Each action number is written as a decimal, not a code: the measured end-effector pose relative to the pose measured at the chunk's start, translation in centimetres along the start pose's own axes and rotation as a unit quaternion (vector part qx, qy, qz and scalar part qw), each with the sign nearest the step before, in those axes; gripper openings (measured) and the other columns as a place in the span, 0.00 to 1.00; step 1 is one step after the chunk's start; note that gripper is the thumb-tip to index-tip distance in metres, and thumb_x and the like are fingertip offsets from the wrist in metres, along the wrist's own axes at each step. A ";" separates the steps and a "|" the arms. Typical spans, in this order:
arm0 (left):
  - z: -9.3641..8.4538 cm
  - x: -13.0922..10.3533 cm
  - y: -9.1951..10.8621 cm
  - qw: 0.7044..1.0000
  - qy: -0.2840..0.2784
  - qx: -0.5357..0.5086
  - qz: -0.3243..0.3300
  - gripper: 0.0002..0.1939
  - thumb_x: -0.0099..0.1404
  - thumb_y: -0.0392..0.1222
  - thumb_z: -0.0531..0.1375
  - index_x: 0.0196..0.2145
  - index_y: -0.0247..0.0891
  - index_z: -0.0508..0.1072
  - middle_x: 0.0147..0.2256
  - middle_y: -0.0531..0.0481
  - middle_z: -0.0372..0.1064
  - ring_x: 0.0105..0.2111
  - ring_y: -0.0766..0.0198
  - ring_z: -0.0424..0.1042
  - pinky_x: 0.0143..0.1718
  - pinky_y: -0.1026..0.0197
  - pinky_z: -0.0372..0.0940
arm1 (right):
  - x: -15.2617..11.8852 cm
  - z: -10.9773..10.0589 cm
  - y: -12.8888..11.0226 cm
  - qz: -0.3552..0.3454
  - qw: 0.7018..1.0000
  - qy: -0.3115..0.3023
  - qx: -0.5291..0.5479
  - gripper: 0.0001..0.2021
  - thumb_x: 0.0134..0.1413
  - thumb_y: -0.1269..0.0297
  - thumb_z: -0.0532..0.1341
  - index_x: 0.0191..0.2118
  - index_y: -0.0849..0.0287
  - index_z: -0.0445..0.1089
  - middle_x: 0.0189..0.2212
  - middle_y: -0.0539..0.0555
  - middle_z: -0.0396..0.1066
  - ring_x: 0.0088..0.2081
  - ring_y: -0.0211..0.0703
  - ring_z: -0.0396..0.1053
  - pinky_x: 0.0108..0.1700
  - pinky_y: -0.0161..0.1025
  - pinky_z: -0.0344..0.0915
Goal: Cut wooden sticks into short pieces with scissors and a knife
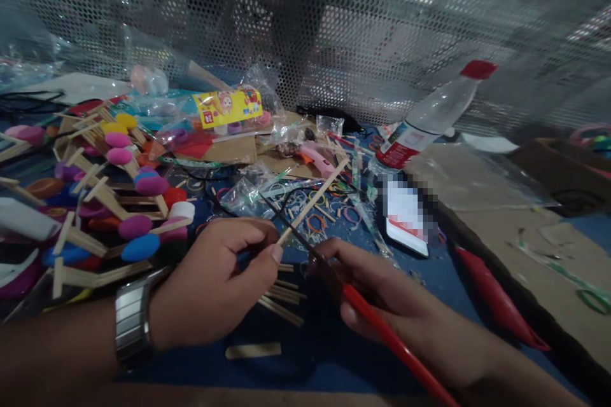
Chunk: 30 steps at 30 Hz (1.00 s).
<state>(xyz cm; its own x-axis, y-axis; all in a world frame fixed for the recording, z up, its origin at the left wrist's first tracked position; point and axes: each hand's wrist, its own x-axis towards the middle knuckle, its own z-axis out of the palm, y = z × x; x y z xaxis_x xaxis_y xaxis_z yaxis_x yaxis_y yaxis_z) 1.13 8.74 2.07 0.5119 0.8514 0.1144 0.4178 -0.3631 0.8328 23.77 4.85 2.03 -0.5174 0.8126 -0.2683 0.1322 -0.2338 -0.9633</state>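
My left hand point(222, 280), with a metal-banded watch point(132, 318) on its wrist, pinches the lower end of a thin wooden stick point(319, 198). The stick slants up and away to the right. My right hand point(386, 286) is closed around a red-handled tool point(382, 331) with a thin dark blade; whether it is a knife or scissors is unclear. Its blade crosses the stick just beyond my left fingertips. Below my hands several loose wooden sticks point(286, 305) lie on the blue surface, partly hidden by the left hand. Nearer to me is a short round-ended craft stick piece point(252, 350).
Colourful egg-shaped pieces joined to wooden sticks point(136, 227) pile up at left. A tilted plastic bottle point(420, 117) and a phone point(405, 222) are at right. Small rings and scraps point(317, 222) litter the middle. Behind stands a perforated metal panel point(286, 25).
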 end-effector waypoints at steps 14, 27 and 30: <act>0.0 0.2 -0.1 0.999 0.026 -0.043 -0.008 0.13 0.72 0.45 0.52 0.34 0.38 0.72 0.33 0.53 0.74 0.34 0.64 0.72 0.37 0.62 0.66 | 0.2 0.4 -0.3 -0.002 0.999 0.022 0.030 0.15 0.56 0.48 0.67 0.41 0.53 0.70 0.30 0.48 0.61 0.31 0.38 0.55 0.32 0.35 0.59; 0.5 0.7 -1.5 0.956 -0.125 0.261 0.042 0.09 0.66 0.37 0.56 0.38 0.39 0.77 0.43 0.45 0.71 0.45 0.50 0.68 0.52 0.42 0.60 | 0.7 -0.1 0.9 -0.048 0.982 0.099 0.155 0.16 0.56 0.53 0.69 0.44 0.53 0.67 0.26 0.45 0.58 0.23 0.32 0.48 0.22 0.31 0.47; 0.5 0.7 -1.3 0.961 -0.128 0.241 0.043 0.08 0.66 0.37 0.57 0.36 0.40 0.77 0.40 0.47 0.72 0.45 0.52 0.69 0.53 0.44 0.59 | 0.7 0.1 0.7 -0.050 0.983 0.089 0.151 0.16 0.57 0.53 0.68 0.45 0.53 0.66 0.26 0.44 0.57 0.23 0.32 0.47 0.22 0.32 0.46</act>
<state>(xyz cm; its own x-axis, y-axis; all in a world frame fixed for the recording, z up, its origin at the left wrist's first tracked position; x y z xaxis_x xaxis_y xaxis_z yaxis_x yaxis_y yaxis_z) 1.25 9.63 0.79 0.7014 0.7126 -0.0169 0.6343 -0.6132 0.4709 23.44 5.18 1.16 -0.3551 0.9140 -0.1961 -0.1835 -0.2738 -0.9441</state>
